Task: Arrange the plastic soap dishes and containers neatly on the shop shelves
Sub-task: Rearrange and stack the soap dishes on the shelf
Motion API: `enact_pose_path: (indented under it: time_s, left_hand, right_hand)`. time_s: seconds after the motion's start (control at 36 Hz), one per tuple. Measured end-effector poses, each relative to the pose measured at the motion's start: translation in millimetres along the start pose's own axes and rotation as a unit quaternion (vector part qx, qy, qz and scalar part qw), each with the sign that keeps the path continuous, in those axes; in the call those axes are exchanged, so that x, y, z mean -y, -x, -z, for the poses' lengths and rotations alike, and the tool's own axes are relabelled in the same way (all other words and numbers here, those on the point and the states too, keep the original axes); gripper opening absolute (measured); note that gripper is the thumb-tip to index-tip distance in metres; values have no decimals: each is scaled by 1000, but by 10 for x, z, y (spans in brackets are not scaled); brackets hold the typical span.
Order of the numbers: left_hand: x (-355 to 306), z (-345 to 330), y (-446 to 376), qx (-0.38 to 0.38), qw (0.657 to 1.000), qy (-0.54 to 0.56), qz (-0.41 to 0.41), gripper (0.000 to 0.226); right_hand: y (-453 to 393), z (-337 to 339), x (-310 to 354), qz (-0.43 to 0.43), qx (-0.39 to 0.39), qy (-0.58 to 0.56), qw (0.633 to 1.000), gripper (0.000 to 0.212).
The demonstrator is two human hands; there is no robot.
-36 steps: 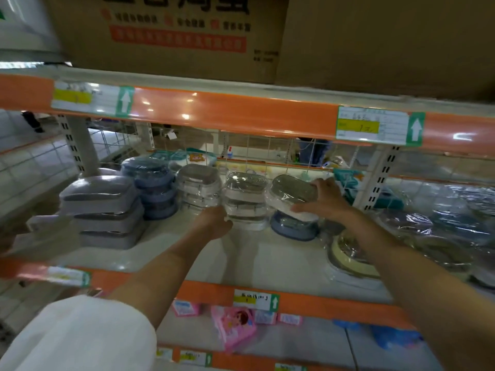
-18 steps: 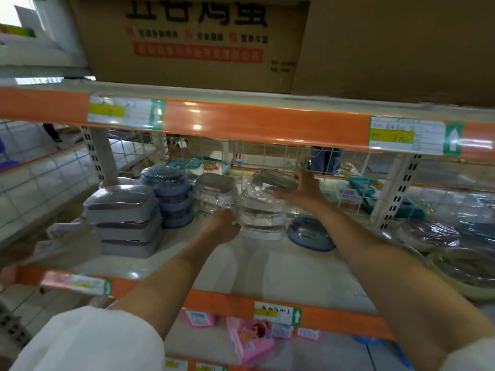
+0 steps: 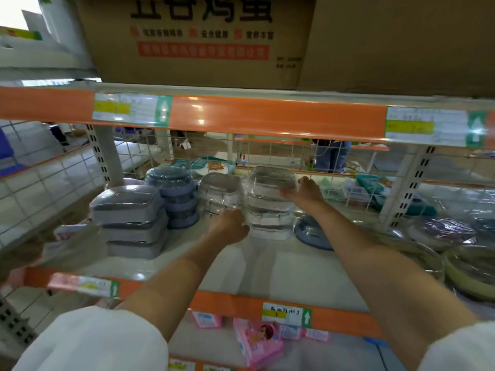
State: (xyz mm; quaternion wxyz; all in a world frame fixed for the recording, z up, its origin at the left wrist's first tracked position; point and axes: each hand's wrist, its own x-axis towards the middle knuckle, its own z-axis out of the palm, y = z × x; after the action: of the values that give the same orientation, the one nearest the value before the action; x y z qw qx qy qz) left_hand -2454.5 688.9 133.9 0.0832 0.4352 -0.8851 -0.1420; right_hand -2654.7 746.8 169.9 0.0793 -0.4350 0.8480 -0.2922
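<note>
A stack of wrapped clear soap dishes (image 3: 269,210) stands mid-shelf. Its top dish (image 3: 272,178) sits level on the pile. My right hand (image 3: 304,192) holds the right side of that top dish, fingers curled on its edge. My left hand (image 3: 231,228) grips the lower left of the same stack. To the left stand a second clear stack (image 3: 221,191), a blue round stack (image 3: 174,196) and a grey box stack (image 3: 131,220). A single blue dish (image 3: 310,234) lies on the shelf (image 3: 267,269) right of the stack.
Wrapped round dishes (image 3: 442,231) and a yellow-rimmed one (image 3: 471,274) crowd the right end. A wire grid (image 3: 267,153) backs the shelf; an upright post (image 3: 407,183) stands right. Cardboard boxes (image 3: 198,41) sit above. Pink packets (image 3: 257,341) lie on the shelf below.
My right hand carried a clear dish leftward from above the blue dish and set it on top of the clear stack. My left hand stayed at the stack's base.
</note>
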Motion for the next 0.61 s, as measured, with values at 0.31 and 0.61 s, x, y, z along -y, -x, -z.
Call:
enact_pose_path:
  time_s: [0.31, 0.61]
  left_hand:
    - [-707, -259, -110, -6, 996, -44, -76, 42]
    - [-1813, -565, -112, 55, 991, -64, -105, 33]
  right_hand:
    - [389, 906, -1007, 25, 87, 137, 986, 53]
    - [598, 1574, -2072, -44, 115, 145, 982, 25]
